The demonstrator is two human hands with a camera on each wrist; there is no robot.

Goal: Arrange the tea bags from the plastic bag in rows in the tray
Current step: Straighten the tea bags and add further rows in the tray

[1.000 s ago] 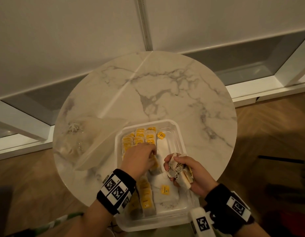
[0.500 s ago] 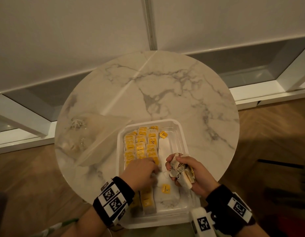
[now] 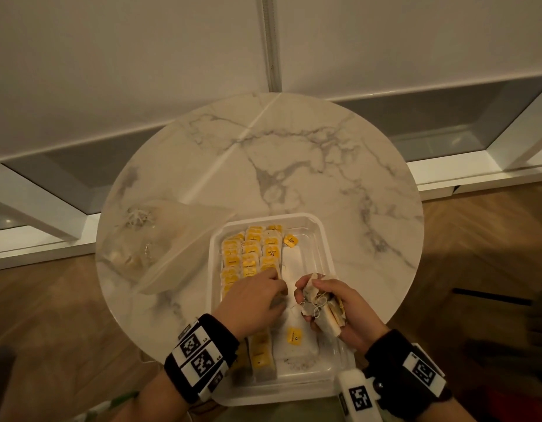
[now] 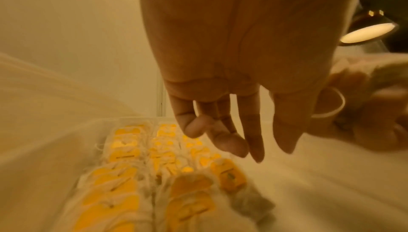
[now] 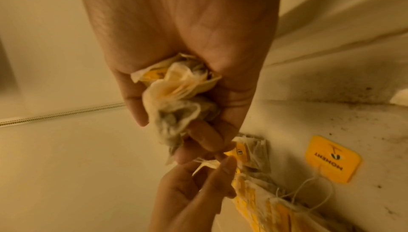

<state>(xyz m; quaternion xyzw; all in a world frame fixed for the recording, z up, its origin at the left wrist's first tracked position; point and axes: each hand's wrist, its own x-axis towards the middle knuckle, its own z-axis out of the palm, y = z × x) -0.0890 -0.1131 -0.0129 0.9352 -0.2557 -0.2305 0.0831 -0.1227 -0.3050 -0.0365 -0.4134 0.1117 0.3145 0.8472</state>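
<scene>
Left hand (image 3: pixel 253 301) nearer right-hand tea bags (image 3: pixel 322 309)

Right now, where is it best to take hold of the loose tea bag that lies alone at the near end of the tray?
Probably pinch the yellow tag from above: it lies flat on top of the loose tea bag, away from the right hand.

Head view looks down; wrist views close; all share tray (image 3: pixel 319 236).

This looks like a room in a home: a small round marble desk (image 3: pixel 294 153) stands on a wooden floor (image 3: pixel 476 239) beside white walls (image 3: pixel 111 56).
</scene>
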